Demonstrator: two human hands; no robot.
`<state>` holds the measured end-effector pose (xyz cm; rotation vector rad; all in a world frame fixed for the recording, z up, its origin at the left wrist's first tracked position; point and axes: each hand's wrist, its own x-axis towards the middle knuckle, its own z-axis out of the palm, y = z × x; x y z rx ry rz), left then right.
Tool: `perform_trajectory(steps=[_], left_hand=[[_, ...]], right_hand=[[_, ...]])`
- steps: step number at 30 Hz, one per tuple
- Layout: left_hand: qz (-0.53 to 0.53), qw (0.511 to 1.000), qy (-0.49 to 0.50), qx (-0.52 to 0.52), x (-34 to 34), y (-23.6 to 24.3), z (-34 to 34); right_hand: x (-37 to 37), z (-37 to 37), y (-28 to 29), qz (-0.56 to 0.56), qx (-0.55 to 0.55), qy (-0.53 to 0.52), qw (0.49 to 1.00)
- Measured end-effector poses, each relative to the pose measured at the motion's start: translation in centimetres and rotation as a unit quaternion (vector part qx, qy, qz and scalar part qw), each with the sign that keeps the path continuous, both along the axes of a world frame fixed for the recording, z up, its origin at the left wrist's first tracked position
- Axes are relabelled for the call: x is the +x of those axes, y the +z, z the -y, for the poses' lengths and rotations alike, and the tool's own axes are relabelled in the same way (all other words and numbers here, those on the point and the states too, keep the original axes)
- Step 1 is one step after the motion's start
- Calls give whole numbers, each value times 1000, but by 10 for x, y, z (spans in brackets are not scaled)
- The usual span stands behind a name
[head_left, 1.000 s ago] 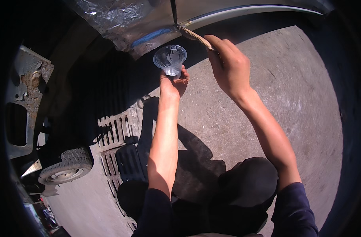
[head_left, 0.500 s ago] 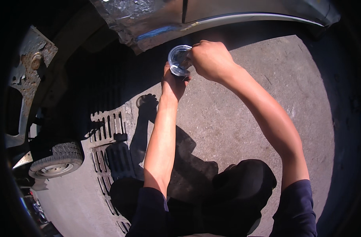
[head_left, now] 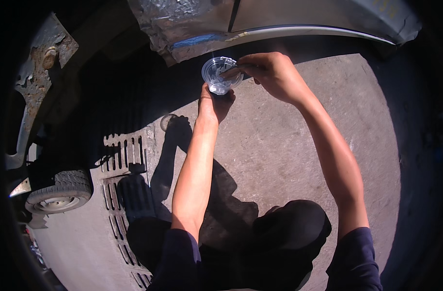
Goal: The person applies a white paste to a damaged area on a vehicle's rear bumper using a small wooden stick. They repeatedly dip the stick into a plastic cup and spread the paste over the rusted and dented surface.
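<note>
My left hand (head_left: pixel 214 103) is closed around the lower part of a clear plastic cup (head_left: pixel 210 76), whose open mouth faces up toward me. Some whitish stuff shows inside, low on the cup's wall. Fingers of my right hand (head_left: pixel 277 76) pinch the dark handle of what looks like a paintbrush (head_left: pixel 229 73). Its brownish end reaches over the cup's right rim and into the cup. Just beyond both hands is the lower edge of a grey vehicle body panel (head_left: pixel 275 17), with crumpled silvery covering (head_left: pixel 164 19) at its left and a blue streak.
Sunlit concrete floor (head_left: pixel 299 145) lies below my arms. Slotted drain grates (head_left: pixel 127 154) run along the left, beside a small round object (head_left: pixel 168 122). Farther left are a wheel with a tyre (head_left: pixel 59 194) and a rusty metal part (head_left: pixel 47 58). My dark-clad knees (head_left: pixel 292 228) are below.
My right hand has drawn back a little to the right, baring the brush and more of the cup. The cup's mouth now shows wider. The whole view has shifted slightly.
</note>
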<state>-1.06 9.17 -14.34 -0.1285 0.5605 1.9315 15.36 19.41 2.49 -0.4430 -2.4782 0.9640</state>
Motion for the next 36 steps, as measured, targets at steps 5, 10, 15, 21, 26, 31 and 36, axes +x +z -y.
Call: perform_trajectory(steps=[5, 10, 15, 21, 26, 31, 36], left_hand=[[22, 1000, -16, 14, 1, 8, -3], [29, 1000, 9, 1, 4, 19, -10], [64, 997, 34, -21, 12, 33, -15], [63, 996, 46, -43, 18, 40, -17], [17, 999, 25, 12, 15, 31, -15], [16, 1000, 18, 4, 14, 34, -12], [24, 998, 46, -28, 19, 40, -11]], right_hand=[[9, -1, -2, -27, -136, -19, 990], [16, -2, 0, -28, -201, -39, 978], [27, 5, 3, -77, -191, -25, 978], [34, 19, 8, -143, 5, -18, 990], [21, 31, 4, -235, 208, -28, 949], [13, 32, -4, -259, 220, -63, 938], [21, 37, -3, -254, 169, -113, 946]])
